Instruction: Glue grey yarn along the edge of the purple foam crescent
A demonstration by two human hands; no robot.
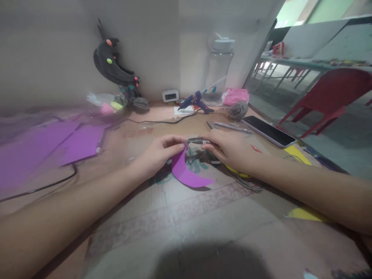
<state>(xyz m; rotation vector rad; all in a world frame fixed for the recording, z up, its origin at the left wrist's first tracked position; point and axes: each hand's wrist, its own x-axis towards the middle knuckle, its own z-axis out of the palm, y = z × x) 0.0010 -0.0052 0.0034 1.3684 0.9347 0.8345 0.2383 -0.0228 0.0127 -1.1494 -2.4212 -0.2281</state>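
My left hand (168,148) pinches the upper tip of a purple crescent-shaped piece of paper (186,174) between thumb and fingers. The crescent hangs down and curves to the right, just over the table. In my right hand (222,146) is a pair of scissors (195,140), its metal blades pointing left at the pinched tip. My fingers cover much of the handles. Whether the blades touch the paper cannot be made out. Grey yarn (244,184) and a piece of yellow paper lie under and beside my right wrist.
Purple sheets (81,145) lie at left, with a black cable. Along the back stand a black crescent ornament (109,64), a small digital clock (170,95), a blue glue gun (196,101) and a clear bottle (219,69). A phone (269,131) and a pen (234,128) lie at right.
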